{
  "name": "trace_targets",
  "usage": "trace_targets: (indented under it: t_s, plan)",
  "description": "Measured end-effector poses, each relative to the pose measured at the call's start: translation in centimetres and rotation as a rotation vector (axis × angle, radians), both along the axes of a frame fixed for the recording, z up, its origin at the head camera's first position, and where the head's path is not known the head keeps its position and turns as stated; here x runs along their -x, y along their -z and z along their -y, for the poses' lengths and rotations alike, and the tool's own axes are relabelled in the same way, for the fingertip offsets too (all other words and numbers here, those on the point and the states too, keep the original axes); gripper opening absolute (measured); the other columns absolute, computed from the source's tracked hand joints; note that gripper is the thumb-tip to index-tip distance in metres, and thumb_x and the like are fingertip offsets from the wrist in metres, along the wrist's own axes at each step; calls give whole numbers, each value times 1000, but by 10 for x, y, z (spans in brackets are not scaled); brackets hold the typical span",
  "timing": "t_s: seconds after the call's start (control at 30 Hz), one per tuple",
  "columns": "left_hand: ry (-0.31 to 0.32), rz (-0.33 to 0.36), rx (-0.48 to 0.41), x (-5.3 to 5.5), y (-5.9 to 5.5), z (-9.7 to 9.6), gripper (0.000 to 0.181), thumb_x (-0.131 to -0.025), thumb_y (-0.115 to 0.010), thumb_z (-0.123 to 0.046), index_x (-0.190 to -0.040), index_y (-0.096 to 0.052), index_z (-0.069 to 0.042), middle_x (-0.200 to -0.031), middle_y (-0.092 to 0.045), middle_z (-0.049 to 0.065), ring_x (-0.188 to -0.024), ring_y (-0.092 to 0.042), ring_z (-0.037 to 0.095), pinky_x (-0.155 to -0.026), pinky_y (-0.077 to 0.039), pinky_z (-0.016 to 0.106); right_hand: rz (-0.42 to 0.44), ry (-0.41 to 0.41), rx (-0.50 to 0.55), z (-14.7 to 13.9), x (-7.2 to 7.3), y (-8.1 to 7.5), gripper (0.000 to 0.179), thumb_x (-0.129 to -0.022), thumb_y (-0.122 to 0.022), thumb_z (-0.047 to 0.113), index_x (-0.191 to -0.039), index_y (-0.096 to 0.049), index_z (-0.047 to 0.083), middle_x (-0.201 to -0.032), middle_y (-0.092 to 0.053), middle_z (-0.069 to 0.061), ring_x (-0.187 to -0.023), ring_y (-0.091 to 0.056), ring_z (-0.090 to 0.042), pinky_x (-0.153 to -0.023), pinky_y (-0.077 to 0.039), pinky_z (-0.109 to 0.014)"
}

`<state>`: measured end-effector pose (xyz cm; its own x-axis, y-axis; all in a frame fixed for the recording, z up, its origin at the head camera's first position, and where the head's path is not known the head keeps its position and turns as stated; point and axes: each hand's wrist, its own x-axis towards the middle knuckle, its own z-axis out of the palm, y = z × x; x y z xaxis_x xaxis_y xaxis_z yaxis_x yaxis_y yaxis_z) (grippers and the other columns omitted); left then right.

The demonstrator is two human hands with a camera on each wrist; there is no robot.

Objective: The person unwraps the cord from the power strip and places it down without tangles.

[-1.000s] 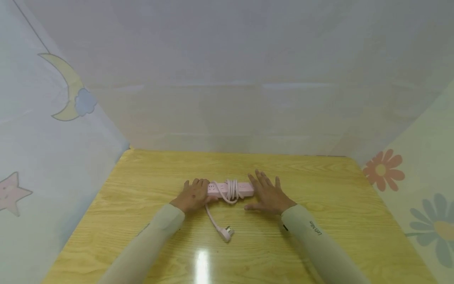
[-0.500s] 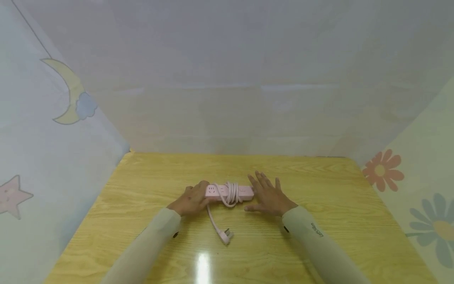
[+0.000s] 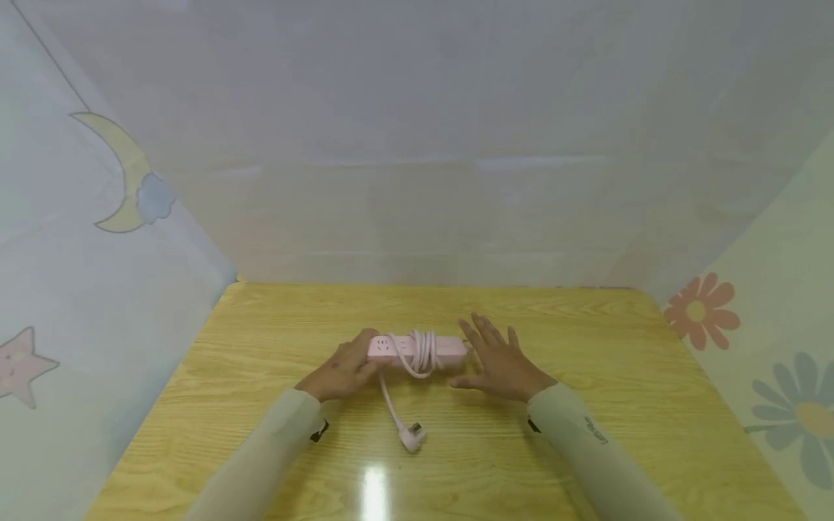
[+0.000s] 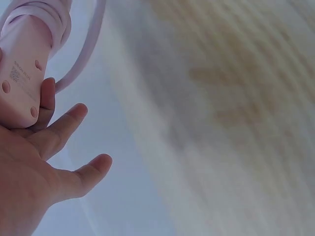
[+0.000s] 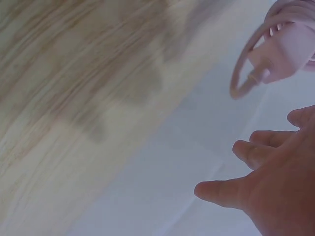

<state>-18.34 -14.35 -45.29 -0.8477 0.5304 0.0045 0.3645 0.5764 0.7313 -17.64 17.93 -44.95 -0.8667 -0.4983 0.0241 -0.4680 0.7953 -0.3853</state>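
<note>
Head view: left fingers (image 3: 363,339) clamped on pink power strip (image 3: 405,346), end partly hidden; right fingers (image 3: 483,331) spread apart.

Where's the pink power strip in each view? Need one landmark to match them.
Head: power strip below picture centre, sockets showing.
Left wrist: upper left, at the edge, label and screw holes showing.
Right wrist: upper right, at the edge, cord end showing.
Shared landmark: cord wound round it.
</note>
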Motion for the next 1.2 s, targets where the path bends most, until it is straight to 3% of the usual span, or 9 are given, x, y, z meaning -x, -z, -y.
trace_targets:
  t_s: [0.2, 0.3, 0.43, 0.53, 0.67, 0.97, 1.2]
  plan:
    - [28, -63, -46, -4, -18, 1, 42, -104, -55, -30, -136, -41, -6, -124, -62, 12, -103, -62, 19, -84, -54, 34, -26, 1, 21, -2, -5, -8, 112, -84, -72, 61, -161, -7, 14, -165, -5, -18, -150, -9, -38, -110, -3, -73]
    - [45, -96, -63, -5, -26, 2, 43, -104, -54, -32, -135, -40, -5, -123, -61, 11, -97, -60, 16, -79, -54, 32, -40, 5, 29, -6, -7, -14, 114, -83, -70, 65, -161, -5, 14, -166, -4, -17, -150, -10, -38, -110, -3, -73]
    - [52, -139, -75, -6, -36, 5, 41, -105, -54, -30, -134, -40, -6, -121, -61, 11, -86, -58, 15, -69, -53, 30, -55, 27, 30, -13, -7, -21, 118, -80, -65, 73, -161, -2, 14, -166, -4, -17, -151, -9, -37, -111, -2, -71]
    - [55, -177, -72, -7, -42, 7, 40, -105, -54, -27, -135, -40, -4, -118, -62, 10, -81, -56, 15, -65, -51, 30, -60, 50, 46, -18, -7, -24, 119, -81, -70, 67, -161, -2, 10, -166, -5, -17, -151, -9, -37, -112, -2, -70]
    - [62, -210, -63, -9, -48, 8, 42, -105, -54, -26, -137, -39, -3, -118, -61, 9, -82, -55, 15, -67, -50, 31, -50, 68, 71, -23, -8, -25, 118, -82, -75, 59, -160, -4, 5, -165, -5, -19, -150, -9, -38, -112, -1, -70]
    - [40, -198, -56, -13, -61, 9, 42, -105, -54, -23, -137, -39, -2, -115, -61, 7, -83, -53, 17, -71, -49, 34, -18, 75, 96, -28, -10, -21, 118, -82, -70, 65, -160, -4, 5, -166, -4, -18, -151, -8, -38, -112, 0, -70]
    - [64, -204, -87, -17, -68, 12, 41, -104, -55, -21, -137, -38, -3, -123, -60, 8, -102, -57, 16, -83, -50, 38, 13, 89, 86, -32, -7, -15, 119, -82, -66, 71, -160, -2, 8, -165, -2, -19, -150, -8, -42, -112, 2, -69]
